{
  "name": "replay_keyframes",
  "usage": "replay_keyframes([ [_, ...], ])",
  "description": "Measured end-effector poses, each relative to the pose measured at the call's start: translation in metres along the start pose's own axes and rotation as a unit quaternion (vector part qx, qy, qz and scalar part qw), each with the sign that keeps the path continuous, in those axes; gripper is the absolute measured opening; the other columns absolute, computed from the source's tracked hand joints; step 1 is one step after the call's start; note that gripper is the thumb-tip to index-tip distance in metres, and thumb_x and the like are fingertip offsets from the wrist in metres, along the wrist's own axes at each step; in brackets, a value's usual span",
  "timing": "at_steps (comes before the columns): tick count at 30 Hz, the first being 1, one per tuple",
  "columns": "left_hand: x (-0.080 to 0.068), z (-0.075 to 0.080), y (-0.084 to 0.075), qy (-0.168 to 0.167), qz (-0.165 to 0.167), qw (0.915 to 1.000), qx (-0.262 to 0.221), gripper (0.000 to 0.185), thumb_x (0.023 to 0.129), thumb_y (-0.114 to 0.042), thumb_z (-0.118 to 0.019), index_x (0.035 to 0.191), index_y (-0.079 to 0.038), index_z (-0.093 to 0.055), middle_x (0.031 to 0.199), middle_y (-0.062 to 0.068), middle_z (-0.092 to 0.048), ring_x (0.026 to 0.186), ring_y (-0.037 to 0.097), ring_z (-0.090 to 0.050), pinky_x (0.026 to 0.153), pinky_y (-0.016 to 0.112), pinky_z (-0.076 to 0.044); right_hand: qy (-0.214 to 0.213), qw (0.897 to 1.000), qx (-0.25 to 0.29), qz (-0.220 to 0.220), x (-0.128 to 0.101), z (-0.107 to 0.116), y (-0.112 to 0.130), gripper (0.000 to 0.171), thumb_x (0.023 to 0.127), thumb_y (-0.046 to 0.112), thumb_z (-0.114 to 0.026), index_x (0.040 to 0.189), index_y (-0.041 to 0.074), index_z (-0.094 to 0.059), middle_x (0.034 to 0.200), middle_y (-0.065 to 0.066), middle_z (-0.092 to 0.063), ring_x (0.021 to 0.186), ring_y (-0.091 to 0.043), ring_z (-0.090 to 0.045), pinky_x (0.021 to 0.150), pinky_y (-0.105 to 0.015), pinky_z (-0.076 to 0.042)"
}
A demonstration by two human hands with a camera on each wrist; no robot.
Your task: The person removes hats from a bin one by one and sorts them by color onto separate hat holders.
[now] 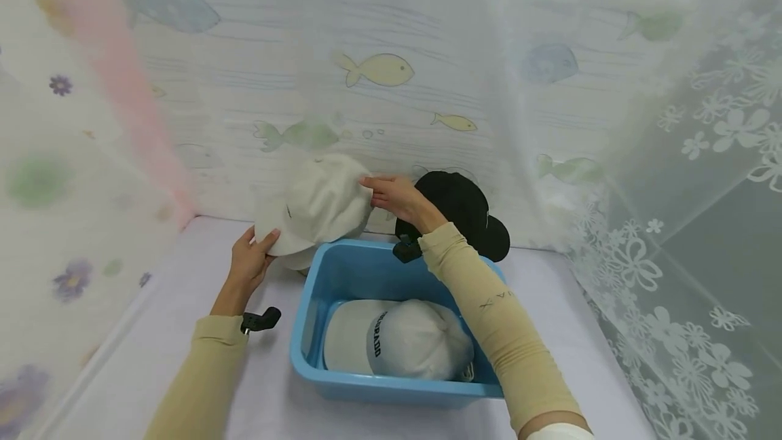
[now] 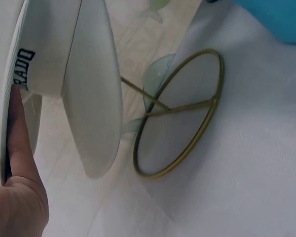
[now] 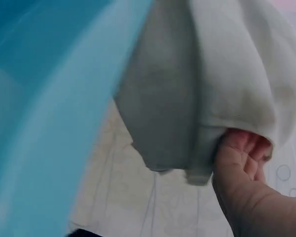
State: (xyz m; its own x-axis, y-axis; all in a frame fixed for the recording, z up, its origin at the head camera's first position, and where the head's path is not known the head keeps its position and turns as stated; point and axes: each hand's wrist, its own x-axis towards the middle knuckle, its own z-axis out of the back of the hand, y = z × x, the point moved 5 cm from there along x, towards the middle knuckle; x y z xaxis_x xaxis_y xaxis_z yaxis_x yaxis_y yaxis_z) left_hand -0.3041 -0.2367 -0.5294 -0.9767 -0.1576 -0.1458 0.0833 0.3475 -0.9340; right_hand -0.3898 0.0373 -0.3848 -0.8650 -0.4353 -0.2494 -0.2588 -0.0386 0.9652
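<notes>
Cream cap (image 1: 318,206) — held aloft above the far left corner of the blue tub (image 1: 305,331), brim pointing left, crown right. Left hand (image 1: 249,260) pinches the brim edge; right hand (image 1: 397,199) curls into the crown's cloth — one grip at each end. Tub lies just below and nearer the person, a white cap (image 1: 400,339) inside.

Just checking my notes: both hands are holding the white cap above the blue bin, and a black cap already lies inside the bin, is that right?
Not quite. The head view shows a white cap lying in the blue bin; the black cap sits behind it. Both the left hand and right hand do hold the raised white cap.
</notes>
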Motion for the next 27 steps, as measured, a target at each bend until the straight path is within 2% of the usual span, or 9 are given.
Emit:
replay_keyframes([
  [3,0.001,0.002,-0.003,0.003,-0.007,0.9998,0.016,0.075,0.103,-0.024,-0.061,0.163,-0.009,-0.018,0.161,0.019,-0.030,0.139,0.022,-0.047,0.092,0.019,-0.053,0.003,1.000,-0.006,-0.013,0.000,-0.002,0.003,0.070,0.102,0.019,-0.065,0.157,-0.003,-0.029,0.164,-0.014,-0.031,0.149,-0.027,-0.037,0.120,-0.039,-0.035],
  [6,0.002,0.002,-0.007,0.000,-0.024,0.9991,0.035,0.075,0.103,-0.024,-0.061,0.163,-0.009,-0.019,0.161,0.021,-0.032,0.138,0.023,-0.048,0.090,0.018,-0.054,0.005,1.000,-0.016,-0.009,0.001,-0.005,0.005,0.062,0.101,0.018,-0.066,0.151,-0.006,-0.039,0.158,-0.016,-0.039,0.142,-0.029,-0.046,0.116,-0.041,-0.040],
  [9,0.005,0.001,-0.012,-0.006,-0.057,0.9971,0.049,0.073,0.103,-0.021,-0.062,0.162,-0.007,-0.021,0.156,0.025,-0.038,0.127,0.017,-0.057,0.085,0.017,-0.056,0.011,0.999,-0.042,0.017,0.000,-0.009,0.008,0.045,0.100,0.017,-0.067,0.137,-0.006,-0.055,0.140,-0.015,-0.055,0.122,-0.028,-0.059,0.107,-0.043,-0.048],
  [13,0.007,0.004,-0.021,-0.016,-0.084,0.9942,0.066,0.071,0.102,-0.020,-0.063,0.161,-0.009,-0.025,0.153,0.026,-0.042,0.116,0.011,-0.063,0.082,0.018,-0.057,0.003,0.995,-0.078,0.068,0.000,-0.010,0.012,0.032,0.098,0.017,-0.071,0.124,0.000,-0.063,0.117,-0.010,-0.063,0.100,-0.023,-0.064,0.096,-0.042,-0.053],
  [15,0.008,0.006,-0.020,-0.017,-0.077,0.9940,0.075,0.072,0.102,-0.021,-0.063,0.162,-0.011,-0.025,0.154,0.025,-0.042,0.118,0.012,-0.063,0.082,0.018,-0.057,0.001,0.993,-0.087,0.083,0.001,-0.010,0.011,0.032,0.096,0.015,-0.072,0.122,-0.002,-0.064,0.113,-0.011,-0.065,0.096,-0.023,-0.065,0.094,-0.041,-0.055],
  [18,0.008,0.007,-0.012,-0.021,-0.054,0.9939,0.094,0.071,0.103,-0.022,-0.062,0.161,-0.009,-0.025,0.155,0.026,-0.040,0.118,0.012,-0.062,0.081,0.016,-0.057,0.002,0.992,-0.104,0.075,0.003,-0.009,0.004,0.034,0.095,0.016,-0.073,0.122,-0.002,-0.065,0.112,-0.011,-0.066,0.094,-0.022,-0.066,0.091,-0.039,-0.056],
  [22,0.007,0.008,0.001,-0.008,-0.014,0.9941,0.107,0.069,0.104,-0.022,-0.060,0.160,-0.001,-0.024,0.154,0.027,-0.040,0.102,0.002,-0.063,0.080,0.015,-0.056,-0.003,0.987,-0.154,0.043,0.002,-0.007,-0.004,0.036,0.094,0.023,-0.075,0.119,-0.001,-0.065,0.108,-0.009,-0.064,0.091,-0.020,-0.064,0.083,-0.033,-0.055],
  [24,0.007,0.007,0.007,0.003,0.003,0.9939,0.110,0.069,0.105,-0.022,-0.059,0.159,0.001,-0.024,0.152,0.027,-0.041,0.096,-0.001,-0.063,0.079,0.016,-0.057,-0.013,0.980,-0.195,0.024,0.001,-0.005,-0.005,0.036,0.093,0.028,-0.076,0.111,-0.001,-0.065,0.102,-0.007,-0.060,0.087,-0.019,-0.058,0.078,-0.031,-0.050],
  [27,0.007,0.006,0.011,0.008,0.024,0.9946,0.101,0.068,0.104,-0.021,-0.059,0.158,0.002,-0.026,0.146,0.023,-0.044,0.092,-0.002,-0.063,0.077,0.017,-0.057,-0.022,0.966,-0.257,0.000,-0.002,-0.004,-0.002,0.043,0.092,0.035,-0.076,0.106,-0.002,-0.060,0.099,-0.007,-0.051,0.089,-0.020,-0.049,0.078,-0.033,-0.044],
])
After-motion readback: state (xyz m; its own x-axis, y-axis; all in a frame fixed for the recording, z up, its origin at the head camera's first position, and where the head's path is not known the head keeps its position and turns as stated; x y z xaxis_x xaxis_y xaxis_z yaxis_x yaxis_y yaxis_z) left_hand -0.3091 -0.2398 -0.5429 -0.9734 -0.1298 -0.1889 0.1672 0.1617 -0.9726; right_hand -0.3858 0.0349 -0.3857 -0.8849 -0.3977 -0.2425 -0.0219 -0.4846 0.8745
